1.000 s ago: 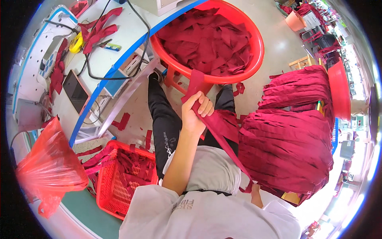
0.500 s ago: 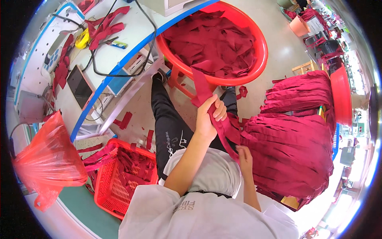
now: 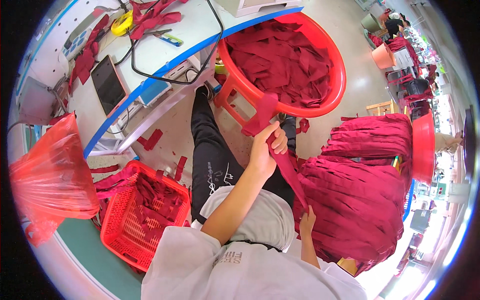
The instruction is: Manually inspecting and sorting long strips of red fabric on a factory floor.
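My left hand [image 3: 268, 150] is closed round a dark red fabric strip [image 3: 290, 176], held above my lap. One end of the strip sticks up past this fist, in front of the red plastic tub [image 3: 340, 82]. From the fist the rest runs down to the right, fairly taut, to my right hand [image 3: 308, 223], whose fingers pinch it lower down. Beside the right hand hang large bundles of the same dark red strips [image 3: 350, 210], draped over a support. Many loose dark red pieces [image 3: 282, 60] fill the tub.
At left stands a white table with a blue edge [image 3: 182, 65], carrying a dark-screened tablet [image 3: 108, 86], a yellow tape measure [image 3: 121, 23] and black cables. Below it are a red slotted basket [image 3: 111, 225] and a red plastic bag [image 3: 52, 182]. A wooden stool [image 3: 382, 108] stands at right.
My right hand has moved down along the strip and now pinches it, where its fingers were looser before. The strip is straighter between the hands. The whole view has shifted slightly.
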The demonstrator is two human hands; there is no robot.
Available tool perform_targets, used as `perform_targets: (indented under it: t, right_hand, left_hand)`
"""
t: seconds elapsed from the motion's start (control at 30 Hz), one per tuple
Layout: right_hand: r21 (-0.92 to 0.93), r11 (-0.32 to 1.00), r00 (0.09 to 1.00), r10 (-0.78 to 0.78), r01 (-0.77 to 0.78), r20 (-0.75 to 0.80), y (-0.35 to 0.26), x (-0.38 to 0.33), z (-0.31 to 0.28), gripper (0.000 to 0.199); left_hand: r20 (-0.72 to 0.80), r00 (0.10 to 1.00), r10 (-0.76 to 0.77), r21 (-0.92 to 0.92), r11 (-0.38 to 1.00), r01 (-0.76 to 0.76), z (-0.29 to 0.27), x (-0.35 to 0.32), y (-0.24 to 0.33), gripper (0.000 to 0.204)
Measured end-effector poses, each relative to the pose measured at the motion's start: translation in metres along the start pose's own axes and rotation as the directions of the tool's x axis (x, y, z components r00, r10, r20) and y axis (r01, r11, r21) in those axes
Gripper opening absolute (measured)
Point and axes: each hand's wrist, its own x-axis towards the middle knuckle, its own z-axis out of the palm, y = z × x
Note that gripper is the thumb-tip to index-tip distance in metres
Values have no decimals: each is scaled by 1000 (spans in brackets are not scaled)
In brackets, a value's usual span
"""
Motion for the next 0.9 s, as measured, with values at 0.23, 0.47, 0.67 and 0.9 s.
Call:
perform_targets:
  t: [0.23, 0.47, 0.67, 0.9]
  right_hand:
    - [41, 968, 962, 252, -249, -107, 88, -31, -30, 23]
    - [-59, 869, 850, 494, -492, 182, 145, -33, -32, 20]
    - [69, 995, 991, -76, 69, 109, -90, 41, 15, 30]
    - [156, 854, 850, -514, 496, 112, -259, 70, 54, 37]
  left_hand:
    - [-6, 999, 43, -14, 999, -43, -5, -1, 3, 30]
    - [-9, 999, 39, 15, 999, -39, 3, 2, 0, 33]
    - [16, 1000, 16, -32, 999, -16, 17, 12, -9, 35]
    - [25, 998, 57, 65, 996, -58, 12, 1, -1, 34]
